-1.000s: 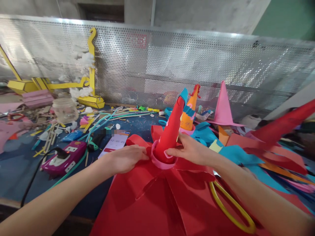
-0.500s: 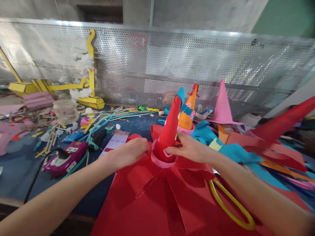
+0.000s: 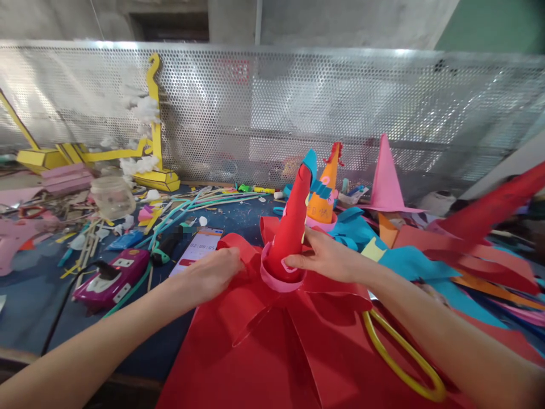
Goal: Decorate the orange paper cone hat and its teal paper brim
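Note:
A red paper cone (image 3: pixel 290 227) with a blue paper tip stands in a pink paper ring (image 3: pixel 281 284), among curled red paper strips. My right hand (image 3: pixel 326 255) is closed on the cone's right side, its thumb on the front near the base. Left of the ring, my left hand (image 3: pixel 219 270) is closed at a curled red paper strip (image 3: pixel 238 247); its fingertips are partly hidden. Beneath lies a large red paper sheet (image 3: pixel 255 375). Yellow-handled scissors (image 3: pixel 404 358) lie by my right forearm, their blades mostly hidden.
A phone (image 3: pixel 198 247) showing a timer lies left of the strips, near a purple power strip (image 3: pixel 113 278) and a glue gun (image 3: pixel 164 250). Behind stand an orange cone (image 3: pixel 324 199) and a pink cone (image 3: pixel 386 182). Coloured paper scraps crowd the right; a perforated metal panel (image 3: pixel 204 113) runs behind.
My left hand has moved left, away from the pink ring, along the red paper. My right hand stays on the cone. The view has shifted slightly.

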The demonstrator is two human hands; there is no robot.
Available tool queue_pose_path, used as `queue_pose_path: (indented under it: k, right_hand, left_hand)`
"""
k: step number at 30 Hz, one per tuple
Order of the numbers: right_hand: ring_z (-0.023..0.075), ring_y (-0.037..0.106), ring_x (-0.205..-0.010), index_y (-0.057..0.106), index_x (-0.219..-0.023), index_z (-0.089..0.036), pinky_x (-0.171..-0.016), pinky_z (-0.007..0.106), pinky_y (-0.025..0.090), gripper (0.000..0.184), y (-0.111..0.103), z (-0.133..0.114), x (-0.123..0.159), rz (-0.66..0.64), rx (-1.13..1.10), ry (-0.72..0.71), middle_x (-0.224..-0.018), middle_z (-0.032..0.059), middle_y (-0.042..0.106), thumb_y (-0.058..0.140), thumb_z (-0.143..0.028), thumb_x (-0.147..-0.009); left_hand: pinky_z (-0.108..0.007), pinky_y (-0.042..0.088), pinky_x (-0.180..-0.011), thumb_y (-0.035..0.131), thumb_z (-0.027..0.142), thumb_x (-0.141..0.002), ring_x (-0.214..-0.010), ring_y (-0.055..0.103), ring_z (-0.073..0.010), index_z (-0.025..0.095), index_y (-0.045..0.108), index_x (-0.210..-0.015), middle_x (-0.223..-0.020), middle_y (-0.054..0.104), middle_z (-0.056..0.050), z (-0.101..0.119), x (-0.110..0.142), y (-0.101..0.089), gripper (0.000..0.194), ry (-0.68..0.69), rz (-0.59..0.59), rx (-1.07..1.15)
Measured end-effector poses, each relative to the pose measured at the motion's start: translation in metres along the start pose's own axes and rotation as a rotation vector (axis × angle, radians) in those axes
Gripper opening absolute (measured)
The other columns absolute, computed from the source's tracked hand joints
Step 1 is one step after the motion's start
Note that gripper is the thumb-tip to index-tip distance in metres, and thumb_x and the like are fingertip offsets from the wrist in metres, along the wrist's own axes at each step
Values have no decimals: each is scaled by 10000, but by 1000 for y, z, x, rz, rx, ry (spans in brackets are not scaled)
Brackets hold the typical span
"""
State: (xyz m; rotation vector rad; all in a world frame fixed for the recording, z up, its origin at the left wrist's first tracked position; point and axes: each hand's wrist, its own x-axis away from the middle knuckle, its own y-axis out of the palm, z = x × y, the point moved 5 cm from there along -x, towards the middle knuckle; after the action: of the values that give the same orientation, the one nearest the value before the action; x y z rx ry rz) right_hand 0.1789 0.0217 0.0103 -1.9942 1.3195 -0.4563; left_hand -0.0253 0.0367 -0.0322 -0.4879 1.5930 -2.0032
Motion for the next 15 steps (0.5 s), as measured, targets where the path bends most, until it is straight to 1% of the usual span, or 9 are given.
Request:
queue_pose_path:
  k: [3,6,9,13,15]
  right_hand:
    - [276,660,-961,562,-1032,-244,-812,427,555,287,-1,-2,0,6,2,-7,-1065,50,692,672,-426,-839]
    - [276,661,-956,559,-1026,-243,-811,427,558,278,0,-3,1,3,2,-4,-1049,53,692,668,-419,-841]
    - [270,663,-962,551,-1028,-248,-812,418,562,253,1,-4,1,-16,-16,-6,-1042,46,694,652,-402,-854]
    - [285,674,-949,567,-1065,-251,-786,433,566,297,0,1,1,11,12,2,-1051,55,704,666,-426,-847]
    - [289,675,-948,575,-1082,-250,-778,436,566,316,0,2,1,20,26,2,-1048,61,706,668,-440,-847]
  left_hand:
    - [-261,399,-654,348,154,-932,-769,580,-165,166,610,-806,-889,614,-52,10,6,2,291,-16,-25,52]
    - [-268,449,-790,336,137,-922,-895,599,-186,161,627,-875,-964,635,-69,17,11,0,295,-23,-10,112]
    - [-267,446,-918,329,96,-900,-1009,598,-184,191,639,-946,-1022,669,-52,20,17,1,327,-1,13,143]
    - [-288,438,-975,357,93,-893,-1096,587,-199,210,646,-983,-1066,685,-55,19,24,0,324,25,45,88]
    - [-297,440,-975,407,101,-874,-1122,584,-209,210,639,-1010,-1103,674,-64,19,31,-6,290,-13,63,50]
